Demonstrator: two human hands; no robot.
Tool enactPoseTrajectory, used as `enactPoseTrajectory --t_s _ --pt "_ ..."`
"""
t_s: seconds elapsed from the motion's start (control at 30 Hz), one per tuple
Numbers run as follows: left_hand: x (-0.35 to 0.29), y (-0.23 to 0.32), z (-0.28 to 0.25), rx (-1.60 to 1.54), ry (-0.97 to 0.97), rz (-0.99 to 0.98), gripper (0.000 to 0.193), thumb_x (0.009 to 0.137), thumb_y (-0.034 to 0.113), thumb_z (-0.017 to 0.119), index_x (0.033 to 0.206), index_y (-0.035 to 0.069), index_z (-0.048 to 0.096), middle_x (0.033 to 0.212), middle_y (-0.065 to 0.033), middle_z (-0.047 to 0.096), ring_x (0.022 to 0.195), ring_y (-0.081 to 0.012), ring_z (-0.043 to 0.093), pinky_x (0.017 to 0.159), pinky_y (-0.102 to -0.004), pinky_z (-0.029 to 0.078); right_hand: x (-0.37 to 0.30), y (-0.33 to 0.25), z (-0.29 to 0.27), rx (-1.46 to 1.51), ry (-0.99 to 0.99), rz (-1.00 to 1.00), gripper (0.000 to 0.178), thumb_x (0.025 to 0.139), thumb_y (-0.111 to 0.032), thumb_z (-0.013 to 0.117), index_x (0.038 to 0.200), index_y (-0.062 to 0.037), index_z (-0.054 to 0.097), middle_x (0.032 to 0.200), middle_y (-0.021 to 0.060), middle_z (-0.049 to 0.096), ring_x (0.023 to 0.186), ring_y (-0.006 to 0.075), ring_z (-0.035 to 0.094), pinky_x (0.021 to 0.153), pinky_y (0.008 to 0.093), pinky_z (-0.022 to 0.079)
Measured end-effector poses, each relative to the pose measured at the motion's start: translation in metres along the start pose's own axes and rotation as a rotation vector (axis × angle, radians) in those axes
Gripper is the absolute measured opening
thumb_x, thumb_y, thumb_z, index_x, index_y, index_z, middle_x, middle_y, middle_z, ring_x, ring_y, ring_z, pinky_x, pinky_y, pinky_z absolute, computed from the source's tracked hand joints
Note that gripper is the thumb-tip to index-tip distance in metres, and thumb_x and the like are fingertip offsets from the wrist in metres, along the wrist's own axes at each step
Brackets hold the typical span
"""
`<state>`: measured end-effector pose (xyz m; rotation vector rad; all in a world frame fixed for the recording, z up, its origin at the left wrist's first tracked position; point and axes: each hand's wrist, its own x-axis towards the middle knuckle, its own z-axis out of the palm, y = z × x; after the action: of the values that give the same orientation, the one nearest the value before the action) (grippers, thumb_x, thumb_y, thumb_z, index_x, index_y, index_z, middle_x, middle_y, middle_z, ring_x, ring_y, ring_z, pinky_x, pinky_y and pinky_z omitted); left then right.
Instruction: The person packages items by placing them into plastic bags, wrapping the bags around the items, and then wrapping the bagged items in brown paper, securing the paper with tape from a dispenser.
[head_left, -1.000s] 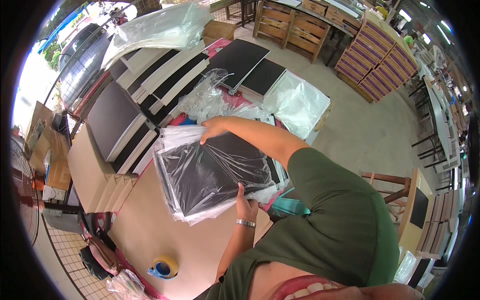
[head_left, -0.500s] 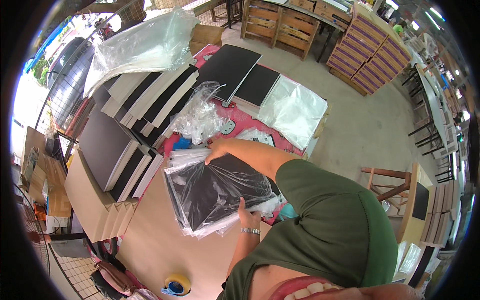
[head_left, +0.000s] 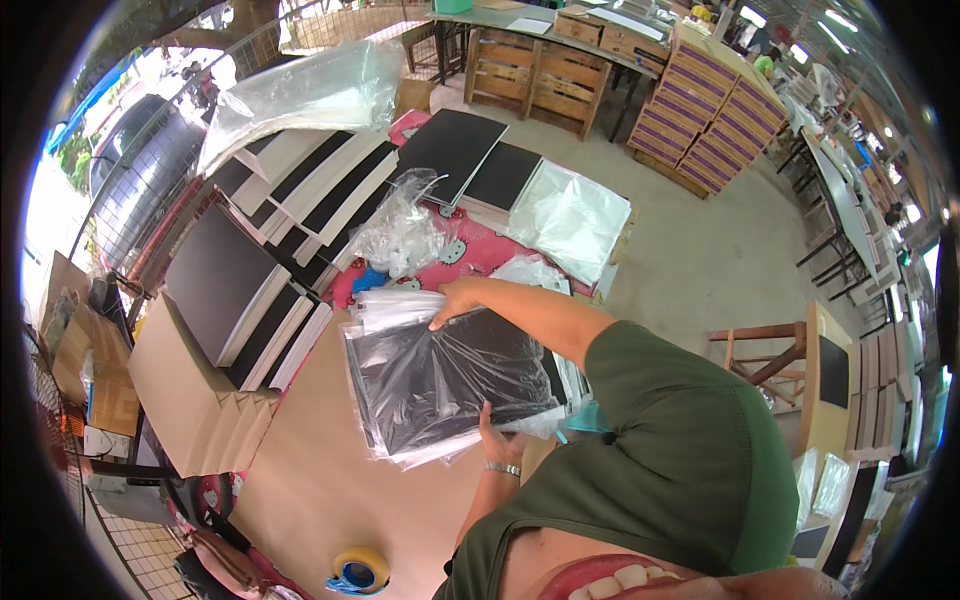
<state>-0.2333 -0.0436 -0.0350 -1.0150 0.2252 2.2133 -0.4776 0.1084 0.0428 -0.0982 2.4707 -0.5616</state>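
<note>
A clear plastic bag with flat black sheets inside (head_left: 450,375) lies in front of me, its film wrinkled across the top. My right hand (head_left: 461,300) reaches over from the right and grips its far edge, thumb on top. At the near edge, my left hand (head_left: 500,443), with a metal-banded watch on its wrist, holds the bag with its thumb above and its fingers underneath, mostly hidden. More folded clear plastic (head_left: 385,308) sticks out at the bag's far left corner. Crumpled clear plastic (head_left: 405,225) rests just beyond.
Stacks of black-covered boards (head_left: 225,280) and brown cardboard (head_left: 190,390) line the left side. Flat black boards (head_left: 450,150) and clear plastic sheets (head_left: 570,220) lie on the pink cloth (head_left: 480,245). A yellow tape roll (head_left: 360,568) sits near the front. A wooden stool (head_left: 765,350) stands right.
The view has shifted slightly. The bagged black sheets sit a little flatter, and the film under my right hand has fewer sharp creases. Both hands keep their hold.
</note>
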Motion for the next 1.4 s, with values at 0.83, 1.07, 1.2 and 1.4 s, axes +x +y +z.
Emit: enactPoseTrajectory --t_s 0.83,1.07,1.2,1.4 --pt "-0.234 0.162 -0.034 1.277 -0.176 1.137 0.021 0.072 -0.003 0.057 0.092 0.0 0.061 0.09 -0.0101 0.06 0.09 -0.0263 0.055 0.086 -0.0417 0.043 -0.266 -0.122 0.059 0.678 0.906 -0.721 0.098 0.05 -0.045 0.086 0.127 -0.0025 0.043 0.115 0.0168 0.052 0.113 0.0319 0.047 0.098 0.0423 0.036" --pt "-0.205 0.204 -0.111 1.49 -0.103 0.666 0.019 0.076 -0.003 0.053 0.094 -0.004 0.06 0.094 -0.014 0.06 0.092 -0.0298 0.055 0.086 -0.0413 0.043 -0.224 -0.033 0.116 0.086 0.172 -0.461 0.063 0.072 -0.03 0.075 0.126 -0.0068 0.051 0.127 0.0125 0.053 0.12 0.0253 0.047 0.104 0.0412 0.034" --pt "-0.238 0.209 -0.108 1.281 -0.185 0.638 0.019 0.077 -0.003 0.053 0.094 -0.005 0.06 0.095 -0.0149 0.06 0.093 -0.0303 0.055 0.087 -0.0412 0.043 -0.251 -0.052 0.099 0.124 -0.053 -0.217 0.055 0.073 -0.026 0.074 0.121 -0.0064 0.057 0.123 0.0135 0.056 0.114 0.0254 0.052 0.1 0.04 0.038" --pt "-0.289 0.163 -0.017 1.497 -0.276 1.41 0.019 0.078 -0.002 0.051 0.094 -0.006 0.06 0.096 -0.0162 0.06 0.095 -0.031 0.055 0.087 -0.041 0.043 -0.295 -0.075 0.118 0.585 0.726 -0.675 0.063 0.064 -0.019 0.081 0.119 -0.0034 0.055 0.12 0.0138 0.056 0.112 0.0244 0.052 0.1 0.0367 0.038"
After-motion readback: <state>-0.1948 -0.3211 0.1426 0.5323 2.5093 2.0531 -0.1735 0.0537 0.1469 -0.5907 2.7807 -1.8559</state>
